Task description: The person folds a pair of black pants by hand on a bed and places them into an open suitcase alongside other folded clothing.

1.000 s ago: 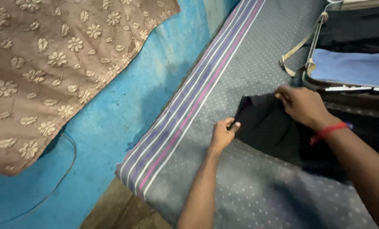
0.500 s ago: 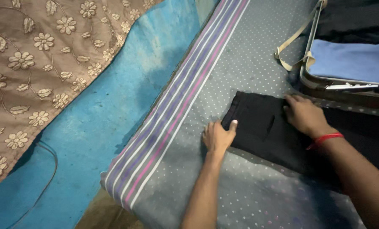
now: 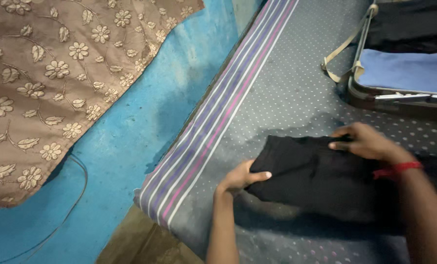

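Bed [image 3: 296, 93]: grey dotted cover, striped border along its left edge, running from lower left to upper right.
Blue wall or surface [image 3: 130, 142]: left of the bed, partly draped with brown floral cloth [image 3: 57, 73].
Suitcase [image 3: 399, 95]: open, upper right, holding blue cloth [image 3: 409, 71] and dark cloth.
Black garment [image 3: 316, 176]: folded, on the bed, lower centre-right; long axis roughly left to right, between both hands.
Right hand [image 3: 367, 142]: red wristband, fingers closed on the garment's far edge.
Left hand [image 3: 240, 177]: at the garment's near-left end, fingers tucked under, thumb on top, clamped on the cloth. Both hands touch it.
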